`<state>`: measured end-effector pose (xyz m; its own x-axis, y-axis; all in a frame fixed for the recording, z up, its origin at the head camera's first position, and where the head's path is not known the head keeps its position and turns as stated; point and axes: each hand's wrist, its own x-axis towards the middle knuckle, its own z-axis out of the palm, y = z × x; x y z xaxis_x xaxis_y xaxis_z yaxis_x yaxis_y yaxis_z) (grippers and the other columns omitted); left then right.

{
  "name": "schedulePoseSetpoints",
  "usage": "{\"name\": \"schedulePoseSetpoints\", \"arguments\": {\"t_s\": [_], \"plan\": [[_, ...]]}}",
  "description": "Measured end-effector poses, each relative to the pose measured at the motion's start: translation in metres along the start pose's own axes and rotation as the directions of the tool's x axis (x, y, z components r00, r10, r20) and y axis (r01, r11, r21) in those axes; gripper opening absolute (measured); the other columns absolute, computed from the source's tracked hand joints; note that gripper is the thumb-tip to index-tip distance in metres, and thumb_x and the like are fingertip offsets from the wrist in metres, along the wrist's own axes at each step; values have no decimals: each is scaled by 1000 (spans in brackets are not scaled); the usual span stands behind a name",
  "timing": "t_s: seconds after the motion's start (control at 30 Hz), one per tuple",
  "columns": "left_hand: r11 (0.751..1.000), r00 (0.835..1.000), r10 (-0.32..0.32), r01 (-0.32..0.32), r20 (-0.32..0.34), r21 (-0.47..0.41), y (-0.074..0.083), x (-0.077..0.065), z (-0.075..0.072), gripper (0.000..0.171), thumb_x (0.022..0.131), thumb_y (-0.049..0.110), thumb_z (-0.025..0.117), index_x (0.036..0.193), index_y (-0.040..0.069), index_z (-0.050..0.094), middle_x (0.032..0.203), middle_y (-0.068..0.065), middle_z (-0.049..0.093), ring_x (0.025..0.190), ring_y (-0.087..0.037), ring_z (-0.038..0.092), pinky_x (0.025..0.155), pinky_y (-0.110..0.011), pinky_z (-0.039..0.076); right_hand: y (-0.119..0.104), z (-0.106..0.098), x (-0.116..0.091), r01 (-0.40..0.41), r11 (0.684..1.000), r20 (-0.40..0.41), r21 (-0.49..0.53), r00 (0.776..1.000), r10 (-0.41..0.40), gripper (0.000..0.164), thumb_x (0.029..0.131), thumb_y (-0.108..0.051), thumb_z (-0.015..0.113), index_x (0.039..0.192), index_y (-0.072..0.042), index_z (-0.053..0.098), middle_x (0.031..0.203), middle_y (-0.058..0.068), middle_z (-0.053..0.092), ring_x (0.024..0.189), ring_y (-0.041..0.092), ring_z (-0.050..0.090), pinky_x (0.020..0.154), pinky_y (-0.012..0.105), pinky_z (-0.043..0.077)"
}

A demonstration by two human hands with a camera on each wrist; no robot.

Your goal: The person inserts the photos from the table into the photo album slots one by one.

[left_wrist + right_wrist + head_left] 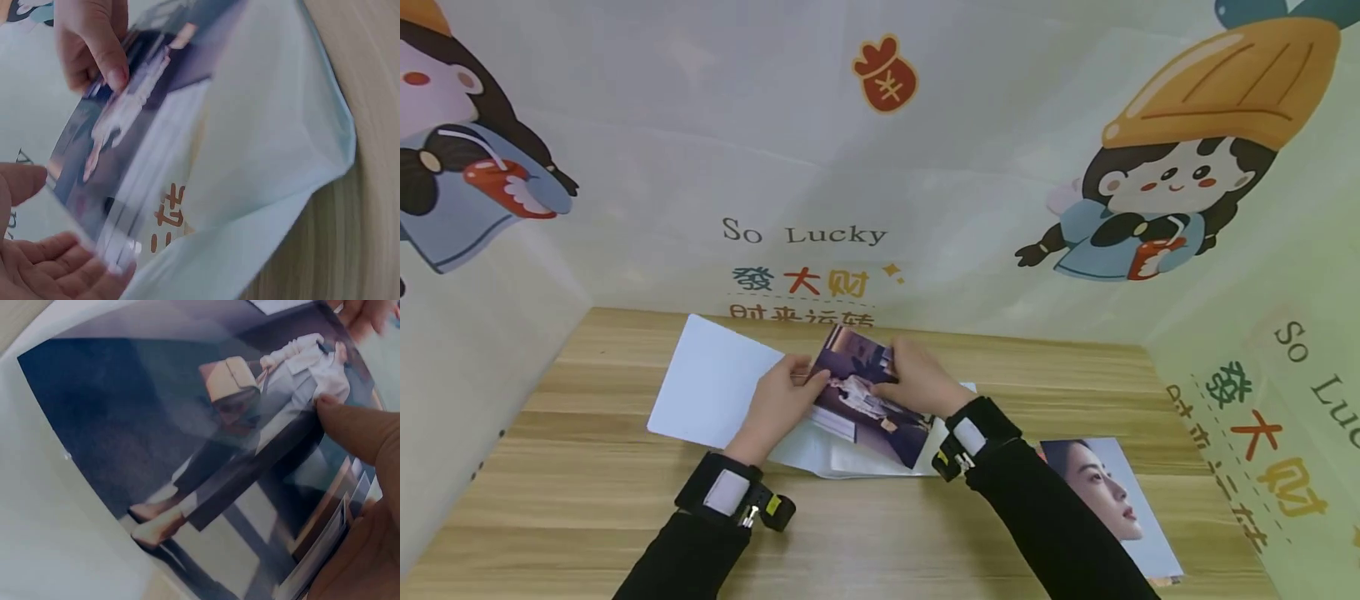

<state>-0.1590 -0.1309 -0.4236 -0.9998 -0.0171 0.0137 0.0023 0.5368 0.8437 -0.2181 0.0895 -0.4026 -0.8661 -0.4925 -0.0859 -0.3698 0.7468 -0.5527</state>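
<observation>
My right hand [921, 375] pinches a glossy photo print [868, 408], with the thumb on its face. The print shows a standing figure in a white jacket and dark trousers with a handbag [228, 378]. It is tilted above an open white folder-like item [715, 379]; its exact kind is unclear. My left hand [778, 400] is at the print's left edge. In the left wrist view, that hand [56, 262] has its thumb and loosely extended fingers apart at the print's edge and corner. A pale sheet [256, 125] of the white item bulges up beside the print.
A portrait print [1112, 483] lies at the right of the wooden table [850, 542], partly covered by my right sleeve [1037, 500]. Pale patterned sheets [970, 167] with cartoon figures and lettering stand as walls at the back and both sides.
</observation>
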Motion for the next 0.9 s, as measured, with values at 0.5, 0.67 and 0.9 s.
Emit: {"name": "schedulePoseSetpoints", "arguments": {"t_s": [0.5, 0.67, 0.9], "plan": [[939, 968, -244, 253, 67, -234, -35, -4, -60, 31, 108, 9, 57, 120, -19, 60, 90, 0, 70, 80, -7, 54, 68, -22, 45, 23, 30, -16, 51, 999, 24, 10, 998, -51, 95, 94, -25, 83, 159, 14, 27, 163, 34, 34, 153, 46, 31, 127, 53, 25], [905, 942, -313, 335, 123, -264, -58, -9, -84, 39, 112, 13, 47, 131, -21, 51, 89, 4, 63, 80, -4, 56, 68, -21, 49, 48, 45, -38, 24, 996, 152, -82, 988, -12, 104, 91, -35, 85, 160, 14, 25, 169, 35, 19, 159, 46, 16, 129, 53, 16], [895, 914, -365, 397, 176, -203, -78, -12, -100, 48, 113, 15, 43, 138, -26, 41, 97, -4, 65, 81, -7, 57, 68, -22, 50, 70, 55, -57, 41, 987, 177, -153, 984, -13, 104, 90, -37, 85, 157, 18, 28, 168, 38, 17, 159, 47, 15, 129, 53, 15]]}}
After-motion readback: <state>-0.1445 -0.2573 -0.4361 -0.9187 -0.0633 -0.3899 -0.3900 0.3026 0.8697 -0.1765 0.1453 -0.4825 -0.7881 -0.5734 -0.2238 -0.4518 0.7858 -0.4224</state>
